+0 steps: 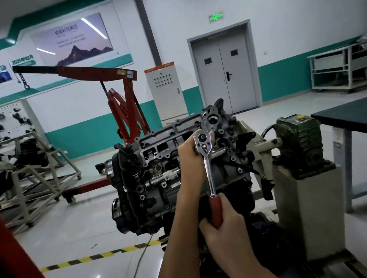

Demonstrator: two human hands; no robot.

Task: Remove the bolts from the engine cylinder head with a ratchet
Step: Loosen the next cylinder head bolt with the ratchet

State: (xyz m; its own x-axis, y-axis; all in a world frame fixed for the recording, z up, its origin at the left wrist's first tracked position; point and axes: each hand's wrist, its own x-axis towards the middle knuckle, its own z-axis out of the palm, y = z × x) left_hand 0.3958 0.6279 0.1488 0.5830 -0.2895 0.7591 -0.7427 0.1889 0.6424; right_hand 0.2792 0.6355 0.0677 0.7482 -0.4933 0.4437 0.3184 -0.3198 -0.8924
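Observation:
A dark grey engine with its cylinder head [167,140] uppermost hangs on a stand in the middle of the view. A chrome ratchet [206,161] with a red handle stands nearly upright against the head's right end. My left hand [189,156] curls round the ratchet's head from the left, a fingertip showing over its top. My right hand [223,227] grips the red handle below. The socket and the bolt under it are hidden behind the ratchet head. Several small bolts dot the casting to the right.
A cream engine stand with a green gearbox [299,141] holds the engine on the right. A dark-topped table [355,115] stands further right. A red engine hoist [125,104] is behind, a metal frame cart [35,166] at left, and yellow-black floor tape [99,255] below.

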